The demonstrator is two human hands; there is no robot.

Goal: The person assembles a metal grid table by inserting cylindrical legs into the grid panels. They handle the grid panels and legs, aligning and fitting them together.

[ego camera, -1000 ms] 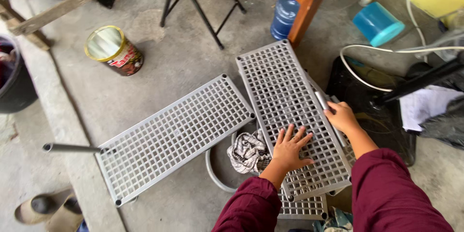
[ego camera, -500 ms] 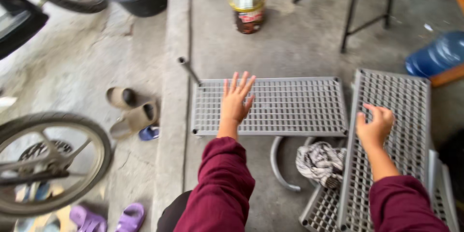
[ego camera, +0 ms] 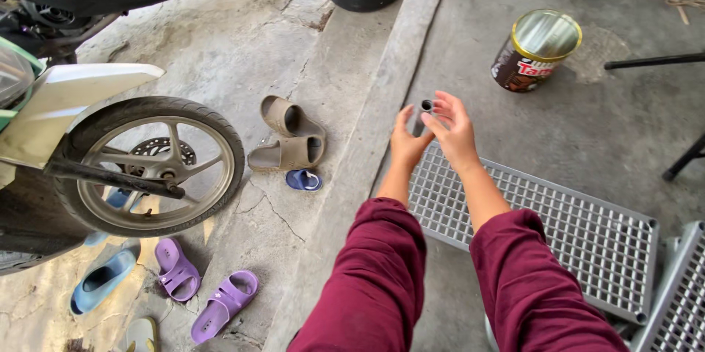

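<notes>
Leaving the grey grid shelf (ego camera: 543,227), both hands (left hand (ego camera: 406,140), right hand (ego camera: 454,132)) now meet at a grey tube (ego camera: 421,115).

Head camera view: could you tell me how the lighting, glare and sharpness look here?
Head view: soft, even daylight with faint shadows; bright glare on the tin can's shiny top; both hands around the grey tube are fairly sharp; slight wide-angle bending at the edges, near the motorbike wheel.

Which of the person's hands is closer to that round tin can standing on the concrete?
The right hand. It is raised just left of and below the tin can, at the grey tube. The left hand is on the tube's other side, farther from the can.
</notes>
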